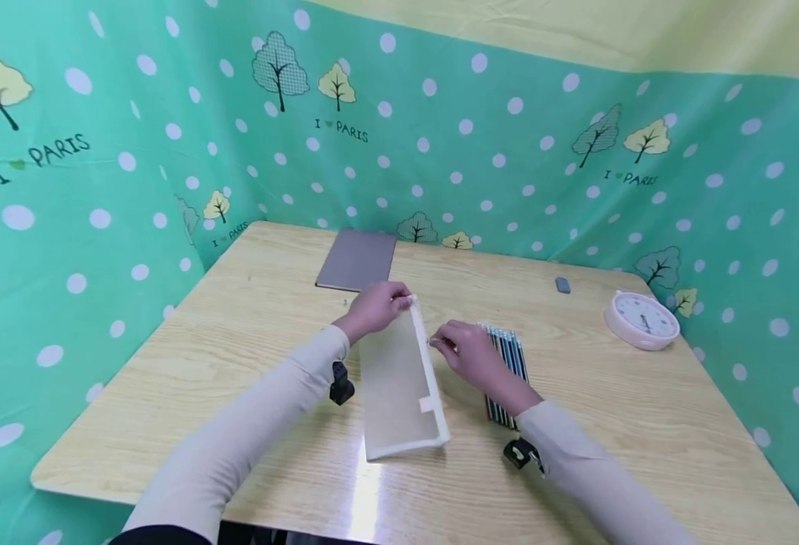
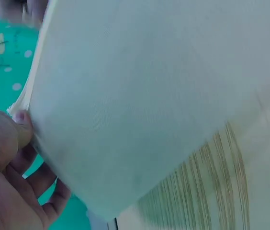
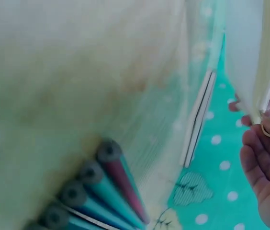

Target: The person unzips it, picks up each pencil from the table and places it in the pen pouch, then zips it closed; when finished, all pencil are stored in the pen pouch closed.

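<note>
A flat, pale zip pouch (image 1: 395, 393) with white edging and a small white tag stands tilted on its edge over the table. My left hand (image 1: 377, 309) pinches its far top corner between thumb and fingers, as the left wrist view also shows. Close to the upper edge, my right hand (image 1: 467, 350) pinches a small pull with a thin loop (image 3: 268, 132), seen at the pouch's edge in the right wrist view. Under and beside my right forearm lies a row of several dark and blue pencils (image 1: 513, 352), partly hidden by that arm.
A grey-purple notebook (image 1: 358, 260) lies at the table's back edge. Towards the back right are a small grey-blue block (image 1: 563, 285) and a round pink clock (image 1: 644, 319). A green dotted curtain (image 1: 454, 151) surrounds the wooden table (image 1: 235, 363).
</note>
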### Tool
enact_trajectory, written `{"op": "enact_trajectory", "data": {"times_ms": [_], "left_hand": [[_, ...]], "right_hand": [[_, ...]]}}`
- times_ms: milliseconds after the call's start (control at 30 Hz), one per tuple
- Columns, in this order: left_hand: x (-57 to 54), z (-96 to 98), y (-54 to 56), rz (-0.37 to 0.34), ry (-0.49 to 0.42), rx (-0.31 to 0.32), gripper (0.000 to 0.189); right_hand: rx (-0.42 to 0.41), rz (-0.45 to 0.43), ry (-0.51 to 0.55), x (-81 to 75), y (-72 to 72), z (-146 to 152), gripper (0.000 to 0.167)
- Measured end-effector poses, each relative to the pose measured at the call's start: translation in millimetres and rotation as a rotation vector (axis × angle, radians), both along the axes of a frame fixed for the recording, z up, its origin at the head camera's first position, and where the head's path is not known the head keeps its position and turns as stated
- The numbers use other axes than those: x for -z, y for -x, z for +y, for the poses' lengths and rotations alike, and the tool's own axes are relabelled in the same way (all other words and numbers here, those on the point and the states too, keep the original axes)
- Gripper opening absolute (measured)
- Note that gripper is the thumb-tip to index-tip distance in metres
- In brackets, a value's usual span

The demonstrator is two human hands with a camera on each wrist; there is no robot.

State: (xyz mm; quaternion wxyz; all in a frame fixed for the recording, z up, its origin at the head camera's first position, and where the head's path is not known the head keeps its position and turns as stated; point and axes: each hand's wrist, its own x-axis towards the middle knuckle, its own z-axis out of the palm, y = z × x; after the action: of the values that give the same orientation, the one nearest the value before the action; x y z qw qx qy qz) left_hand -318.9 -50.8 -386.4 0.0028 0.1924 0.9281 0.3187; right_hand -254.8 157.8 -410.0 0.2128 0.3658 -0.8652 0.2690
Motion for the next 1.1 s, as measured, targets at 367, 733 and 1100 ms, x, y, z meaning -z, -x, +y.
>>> {"op": "enact_trajectory", "data": {"times_ms": [367,733,1100], "left_hand": [[6.7,-16.1,8.3,-0.022,-0.022,-0.122,0.022],[8.4,-30.9,8.8,-0.025,-0.037,-0.176,0.025],[-8.1,-36.9,-3.7,-0.066,-0.170,-0.151,0.060]], "right_hand": [[-0.234,-0.002,-0.156,-20.6,-80.9,-6.5,0.015],[-0.161,0.106,-0.148,-27.3,-105.7,-3.3,0.017],[-0.067,0.300,-0.073,-25.3,-94.8,-7.6,0.020]]}}
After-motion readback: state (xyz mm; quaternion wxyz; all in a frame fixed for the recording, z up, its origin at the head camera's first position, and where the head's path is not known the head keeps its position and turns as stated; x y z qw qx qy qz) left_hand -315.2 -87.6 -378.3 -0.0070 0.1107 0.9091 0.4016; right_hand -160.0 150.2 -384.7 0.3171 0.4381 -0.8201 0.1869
